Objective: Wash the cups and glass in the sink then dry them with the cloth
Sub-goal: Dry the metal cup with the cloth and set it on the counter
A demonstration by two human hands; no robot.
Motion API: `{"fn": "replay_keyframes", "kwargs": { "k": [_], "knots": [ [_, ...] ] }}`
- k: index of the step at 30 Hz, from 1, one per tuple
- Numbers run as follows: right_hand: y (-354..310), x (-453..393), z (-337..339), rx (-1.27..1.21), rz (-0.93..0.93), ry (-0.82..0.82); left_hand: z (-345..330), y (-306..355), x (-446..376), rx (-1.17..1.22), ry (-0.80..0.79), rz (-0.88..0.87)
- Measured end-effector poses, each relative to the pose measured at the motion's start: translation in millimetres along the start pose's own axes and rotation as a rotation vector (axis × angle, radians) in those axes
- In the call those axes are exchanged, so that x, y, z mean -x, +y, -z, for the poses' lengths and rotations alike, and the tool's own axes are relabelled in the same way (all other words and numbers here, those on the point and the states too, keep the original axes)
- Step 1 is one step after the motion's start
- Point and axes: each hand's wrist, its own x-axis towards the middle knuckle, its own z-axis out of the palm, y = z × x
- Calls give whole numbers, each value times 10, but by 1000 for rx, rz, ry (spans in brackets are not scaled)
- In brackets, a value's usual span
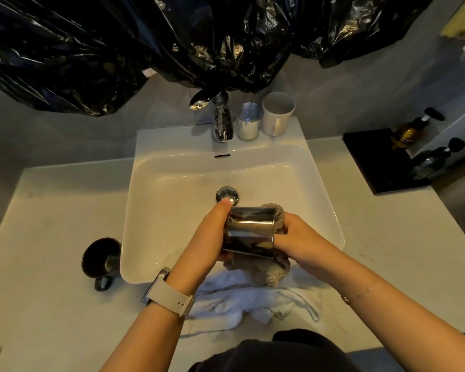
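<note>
— Steel cup is on its side over the front of the sink, and this looks like the drying step, not the washing: tap shows no water running.

— Who has hold of it?

— Left hand wraps its fingers round the closed end, thumb on top. Right hand pinches the beige cloth at the cup's mouth; its fingers are curled tight into the fabric.

— Next?

— I'd say turn the cup against the cloth, then set it on the surface. Black mug sits left of the sink, white mug and glass beside the tap, a white towel at the front edge

— Arms?

— Both forearms reach in from below, wrists level
</note>
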Motion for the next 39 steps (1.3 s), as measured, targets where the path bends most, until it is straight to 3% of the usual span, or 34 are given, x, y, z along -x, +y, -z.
{"fn": "replay_keyframes", "kwargs": {
  "k": [2, 5, 9, 11, 14, 17, 19, 22, 24, 26, 28, 30, 32, 35, 37, 39],
  "knots": [
    [27, -30, -24, 86, 62, 127, -22, -2, 20, -24, -16, -26],
    [37, -34, -16, 103, 65, 247, -22, -99, 48, -203, -5, -281],
    [66, -32, -30, -130, -27, 149, 5, -108, 102, -311, -66, -628],
    [66, -13, -37, -174, 5, 147, 48, -90, 84, -326, -107, -682],
    [13, 29, -52, 81, 243, 308, 26, -39, 73, -261, -106, -538],
    [42, 39, -26, 203, 407, 371, 3, 51, 61, -178, -99, -92],
    [85, 36, 14, 302, 492, 346, 35, 77, 49, -244, -223, 38],
    [104, 41, 29, 261, 488, 338, 105, 91, 31, -242, -386, 46],
    [105, 28, 15, 127, 389, 367, 123, 64, 6, -233, -399, -76],
    [139, -25, -24, -37, 206, 373, 90, -5, -8, -250, -317, -313],
    [216, -56, -67, -332, -34, 232, 49, -143, -15, -240, -216, -519],
    [273, -69, -133, -433, -149, 161, 20, -239, -3, -237, -127, -613],
    [281, -62, -144, -231, -72, 261, -9, -232, 36, -212, -94, -582],
    [154, -34, -74, 216, 234, 407, -12, -145, 54, -124, -123, -328],
    [84, 9, -71, 311, 368, 411, 22, -85, 49, -165, -188, -121],
    [84, 26, -85, 328, 391, 397, 76, -26, 35, -250, -270, -30]
  ]
}}
